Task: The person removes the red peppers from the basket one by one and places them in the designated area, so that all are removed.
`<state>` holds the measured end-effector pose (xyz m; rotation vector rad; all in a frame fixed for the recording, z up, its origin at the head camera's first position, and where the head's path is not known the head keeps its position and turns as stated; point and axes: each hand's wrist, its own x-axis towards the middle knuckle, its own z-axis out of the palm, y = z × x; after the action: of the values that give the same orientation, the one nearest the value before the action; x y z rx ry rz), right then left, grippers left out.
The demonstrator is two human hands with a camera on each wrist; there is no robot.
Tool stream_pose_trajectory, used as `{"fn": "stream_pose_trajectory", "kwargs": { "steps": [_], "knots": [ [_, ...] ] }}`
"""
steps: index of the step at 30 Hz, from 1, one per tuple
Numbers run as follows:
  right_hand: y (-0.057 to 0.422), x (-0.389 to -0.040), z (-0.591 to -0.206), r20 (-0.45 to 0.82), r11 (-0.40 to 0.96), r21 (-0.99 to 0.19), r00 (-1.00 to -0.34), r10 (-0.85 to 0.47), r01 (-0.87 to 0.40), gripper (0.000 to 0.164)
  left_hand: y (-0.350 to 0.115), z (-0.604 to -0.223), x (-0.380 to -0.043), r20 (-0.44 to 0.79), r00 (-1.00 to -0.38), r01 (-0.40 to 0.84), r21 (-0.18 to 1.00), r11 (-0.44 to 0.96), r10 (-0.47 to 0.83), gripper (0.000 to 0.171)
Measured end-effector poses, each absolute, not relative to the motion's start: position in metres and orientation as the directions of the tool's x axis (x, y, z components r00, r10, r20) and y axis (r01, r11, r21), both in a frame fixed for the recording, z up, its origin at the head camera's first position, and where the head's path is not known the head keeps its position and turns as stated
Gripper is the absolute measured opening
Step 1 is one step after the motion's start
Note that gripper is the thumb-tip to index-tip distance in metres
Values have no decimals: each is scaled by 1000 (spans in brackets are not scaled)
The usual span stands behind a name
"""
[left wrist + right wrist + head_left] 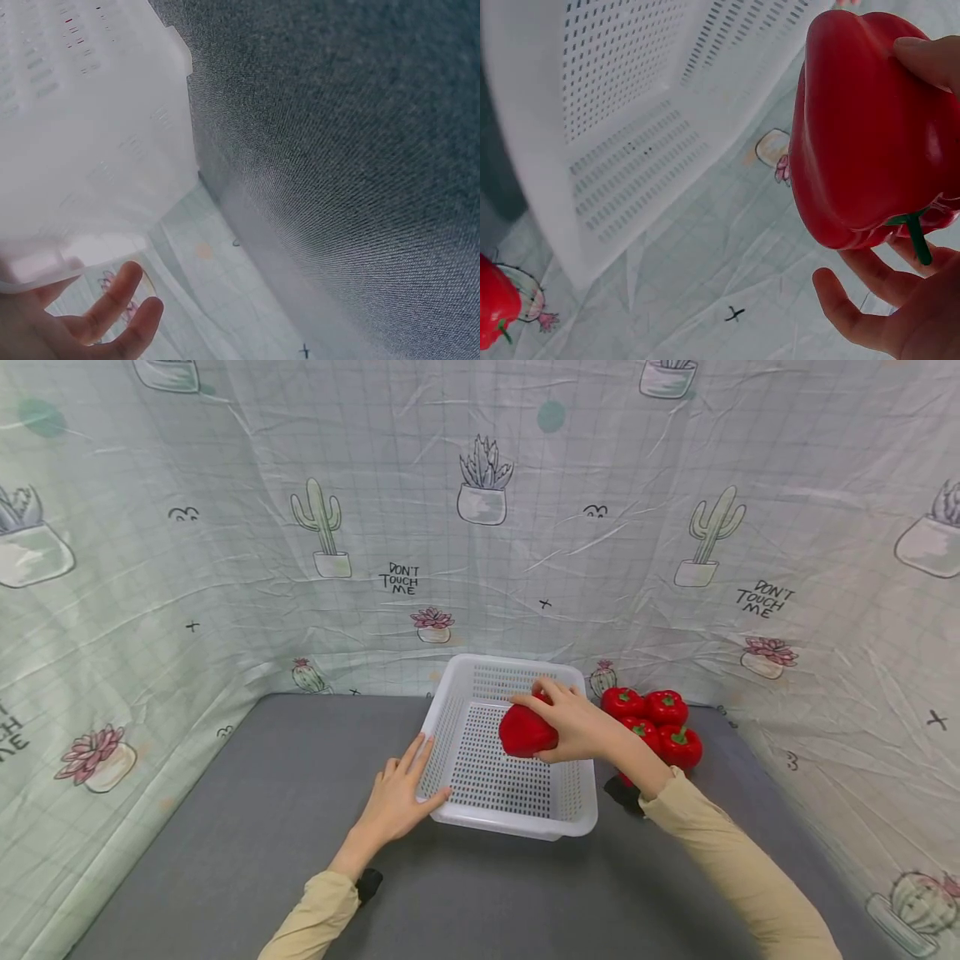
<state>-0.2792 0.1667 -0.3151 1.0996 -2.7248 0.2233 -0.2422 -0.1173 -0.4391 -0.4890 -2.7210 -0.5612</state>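
Observation:
A white perforated plastic basket point(517, 822) sits on the grey table. Above its inside, my right hand point(581, 727) grips a red bell pepper point(525, 731) between thumb and fingers. The right wrist view shows this pepper point(877, 135) glossy and tilted, its green stem pointing down. My left hand point(397, 797) rests at the basket's near left corner, fingers spread along the left rim and thumb over the front rim. In the left wrist view, fingers point(112, 304) stick out loosely beyond the basket wall point(97, 172).
Several more red bell peppers point(666, 707) lie grouped on the table just right of the basket, partly hidden by my right forearm. A patterned cloth point(390, 518) with cactus drawings hangs behind the grey table point(315, 777) and along both sides.

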Motion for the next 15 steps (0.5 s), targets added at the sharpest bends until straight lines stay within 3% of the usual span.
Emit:
{"fn": "stream_pose_trajectory", "kwargs": {
  "steps": [5, 15],
  "knots": [
    [180, -274, -321, 241, 732, -55, -720, -651, -679, 88, -118, -440, -242, 409, -873, 405, 310, 860, 264, 78],
    [205, -256, -329, 278, 770, -99, -761, -586, -630, 93, -116, -437, -243, 341, -903, 375, 324, 869, 262, 78]
  ]
}}
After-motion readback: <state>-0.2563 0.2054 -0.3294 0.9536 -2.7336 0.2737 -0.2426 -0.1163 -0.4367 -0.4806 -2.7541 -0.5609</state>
